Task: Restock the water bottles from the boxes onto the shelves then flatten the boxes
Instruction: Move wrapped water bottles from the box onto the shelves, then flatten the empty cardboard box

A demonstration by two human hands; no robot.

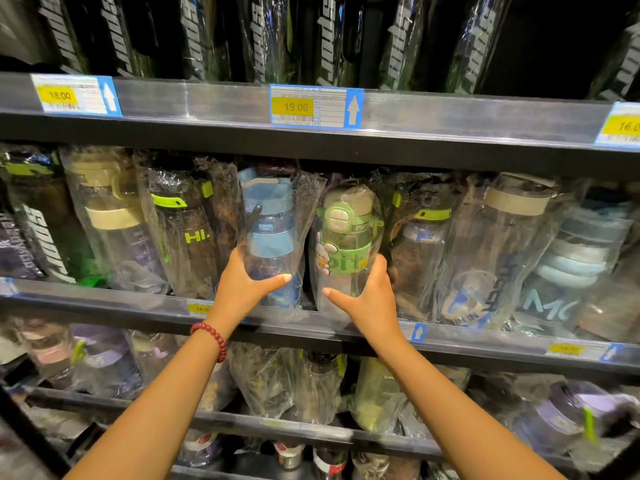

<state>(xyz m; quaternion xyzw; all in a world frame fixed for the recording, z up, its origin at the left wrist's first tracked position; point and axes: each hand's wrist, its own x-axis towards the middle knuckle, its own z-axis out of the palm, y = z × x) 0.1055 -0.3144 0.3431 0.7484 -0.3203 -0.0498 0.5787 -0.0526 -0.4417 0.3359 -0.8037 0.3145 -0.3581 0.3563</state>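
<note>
A blue-lidded clear water bottle [272,223] in a plastic bag stands on the middle shelf [138,303]. My left hand [242,282] grips its lower part, thumb across the front. Right beside it stands a green-lidded bottle [346,230] with a cartoon print, also bagged. My right hand [367,296] grips its lower body, thumb pointing left. Both bottles are upright and lean slightly back between their neighbours. No box is in view.
Bagged bottles fill the middle shelf on both sides: a dark "Hi." bottle [188,230] left, a beige-lidded one [512,237] right. Dark tall bottles stand on the upper shelf [225,105] above price tags. Lower shelves [277,427] hold more bagged bottles.
</note>
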